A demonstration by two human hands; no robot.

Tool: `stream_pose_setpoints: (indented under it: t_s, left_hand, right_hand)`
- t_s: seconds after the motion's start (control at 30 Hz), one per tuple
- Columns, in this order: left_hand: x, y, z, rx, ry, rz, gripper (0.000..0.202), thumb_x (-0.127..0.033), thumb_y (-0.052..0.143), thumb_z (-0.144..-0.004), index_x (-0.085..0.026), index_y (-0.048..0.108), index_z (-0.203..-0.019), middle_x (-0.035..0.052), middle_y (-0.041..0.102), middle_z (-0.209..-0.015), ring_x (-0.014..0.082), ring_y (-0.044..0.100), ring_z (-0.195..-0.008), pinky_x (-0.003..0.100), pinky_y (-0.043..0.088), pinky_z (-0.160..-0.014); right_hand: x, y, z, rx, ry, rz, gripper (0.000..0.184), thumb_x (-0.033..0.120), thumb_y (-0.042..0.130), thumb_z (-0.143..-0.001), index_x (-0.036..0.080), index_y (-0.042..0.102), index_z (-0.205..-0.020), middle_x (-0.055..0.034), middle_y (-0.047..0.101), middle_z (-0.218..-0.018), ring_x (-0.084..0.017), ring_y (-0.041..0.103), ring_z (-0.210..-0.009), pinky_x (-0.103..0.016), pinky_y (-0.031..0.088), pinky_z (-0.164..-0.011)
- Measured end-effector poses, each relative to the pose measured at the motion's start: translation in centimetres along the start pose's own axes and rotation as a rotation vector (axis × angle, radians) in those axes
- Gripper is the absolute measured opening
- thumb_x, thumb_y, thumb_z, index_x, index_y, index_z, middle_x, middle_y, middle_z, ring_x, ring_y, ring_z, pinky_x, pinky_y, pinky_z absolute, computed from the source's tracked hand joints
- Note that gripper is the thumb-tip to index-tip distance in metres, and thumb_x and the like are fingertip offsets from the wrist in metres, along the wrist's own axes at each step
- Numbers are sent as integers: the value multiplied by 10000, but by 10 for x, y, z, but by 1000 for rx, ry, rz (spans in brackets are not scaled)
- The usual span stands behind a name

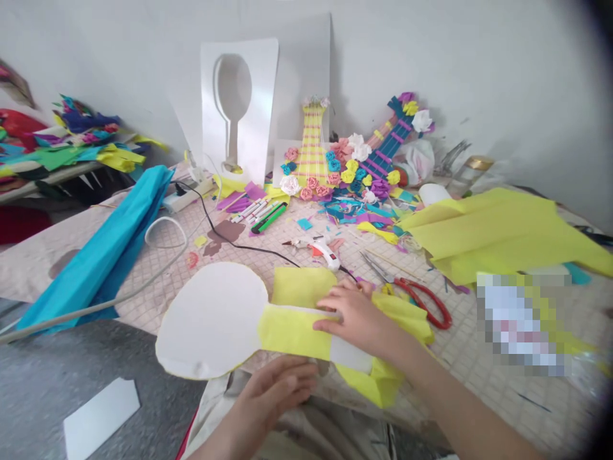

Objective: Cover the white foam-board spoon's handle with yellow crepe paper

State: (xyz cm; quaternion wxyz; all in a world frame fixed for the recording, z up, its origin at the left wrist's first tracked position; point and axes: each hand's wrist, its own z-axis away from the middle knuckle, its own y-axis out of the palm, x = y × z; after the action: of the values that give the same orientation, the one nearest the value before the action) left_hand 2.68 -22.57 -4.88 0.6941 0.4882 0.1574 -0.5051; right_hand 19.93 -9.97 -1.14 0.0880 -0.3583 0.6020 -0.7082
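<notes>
Probably light and stiff, the cutout (213, 319) lies at the bench's (467, 390) near edge; its yellow paper (294, 332) looks soft, tearable. Best held by neck rims. Right hand (354, 313): fingers over neck (352, 355), grip unclear. Left hand (280, 388): loosely open.

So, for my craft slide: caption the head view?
Right hand on yellow paper across a paddle-shaped white board, left hand below, glue gun and scissors beyond.
</notes>
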Motion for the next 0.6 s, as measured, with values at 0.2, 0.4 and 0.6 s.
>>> stream_pose_setpoints:
  t_s: [0.2,0.4,0.6]
  left_hand:
    - [8,0,-3,-213,38,360,353,-256,601,-756,-155,569,-1093,106,642,-1082,272,553,-1058,400,447,-891]
    - [8,-2,5,-373,251,256,546,-258,654,-709,-205,458,-1216,85,630,-1110,279,574,-1018,363,516,-765]
    - [-9,-12,4,-176,338,-11,530,-293,600,-765,-218,408,-1253,90,558,-1215,251,517,-1101,357,443,-904]
  right_hand:
    - [31,-7,23,145,-72,-73,307,458,440,-846,225,633,-795,-14,610,-801,-200,495,-893,-419,262,-814]
    - [20,-28,20,-75,-13,-97,155,331,505,-823,250,634,-792,7,659,-825,-176,555,-839,-344,349,-794]
    - [-40,-29,-46,-323,230,2,264,340,419,-861,157,597,-796,-83,644,-819,-198,577,-810,-315,410,-716]
